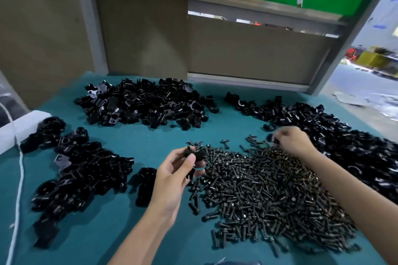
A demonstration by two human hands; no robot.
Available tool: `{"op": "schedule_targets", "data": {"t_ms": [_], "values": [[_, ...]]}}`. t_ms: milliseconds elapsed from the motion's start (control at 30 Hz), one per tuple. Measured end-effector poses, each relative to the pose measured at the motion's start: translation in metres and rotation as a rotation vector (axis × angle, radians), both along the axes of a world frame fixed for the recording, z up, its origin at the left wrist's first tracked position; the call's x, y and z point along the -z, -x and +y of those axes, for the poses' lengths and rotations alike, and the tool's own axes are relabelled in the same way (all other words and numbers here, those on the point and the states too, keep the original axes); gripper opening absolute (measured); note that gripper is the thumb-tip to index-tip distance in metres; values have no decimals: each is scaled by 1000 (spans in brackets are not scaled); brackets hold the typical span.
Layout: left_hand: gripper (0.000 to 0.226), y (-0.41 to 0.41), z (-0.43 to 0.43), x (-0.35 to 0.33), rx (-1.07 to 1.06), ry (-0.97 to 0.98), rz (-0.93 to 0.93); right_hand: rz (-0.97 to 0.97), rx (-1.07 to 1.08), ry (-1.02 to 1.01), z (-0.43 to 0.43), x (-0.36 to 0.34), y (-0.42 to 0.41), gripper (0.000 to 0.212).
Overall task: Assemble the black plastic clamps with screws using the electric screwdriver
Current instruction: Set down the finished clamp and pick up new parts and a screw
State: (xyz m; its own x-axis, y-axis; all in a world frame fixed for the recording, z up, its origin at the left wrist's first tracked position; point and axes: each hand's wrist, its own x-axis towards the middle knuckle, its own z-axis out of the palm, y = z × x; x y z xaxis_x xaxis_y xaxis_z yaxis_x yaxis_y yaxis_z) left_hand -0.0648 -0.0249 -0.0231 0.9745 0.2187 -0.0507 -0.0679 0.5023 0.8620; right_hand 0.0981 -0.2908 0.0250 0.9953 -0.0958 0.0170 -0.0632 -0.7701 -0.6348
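The right hand (293,141) is smeared with blur at the far edge of the screw pile (269,196), so whether its curled fingers pinch a screw cannot be told. The left hand (178,170) covers part of its clamp (199,154) with thumb and fingers. The right clamp heap (355,146) runs off the right edge, the white cord (21,170) off the near edge, where a bluish shape (237,262) is too cropped to name.

Three clamp heaps (140,103), one screw heap (269,189) — two hands (174,172)

Black clamps (142,103) (teal table (129,140)).
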Motion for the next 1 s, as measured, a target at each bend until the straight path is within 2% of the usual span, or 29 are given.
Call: {"op": "schedule_targets", "data": {"t_ms": [100,200,267,367,500,633,733,800,867,1000], "values": [[35,-1,1,1,-1,-9,8,-103,83,410,-20,4,-2,19],[33,-4,2,0,-2,-4,16,-235,48,585,-6,6,-15,23],[29,-3,2,-1,31,52,13,-251,-28,592,10,6,-35,27],[22,-2,2,-4,147,204,-7,-257,-118,466,38,8,-77,32],[18,-3,2,-7,285,342,-5,-166,-66,323,72,10,-136,31],[42,-9,8,0,386,316,28,-18,5,526,88,26,-175,28],[48,-12,9,1,413,312,37,-115,80,574,85,31,-178,30],[45,-12,7,1,392,334,27,-188,36,477,81,28,-171,27],[35,-12,5,0,357,333,9,-200,-54,259,78,22,-156,25],[27,-11,5,1,252,215,3,-37,-240,-407,79,4,-94,10]]}}
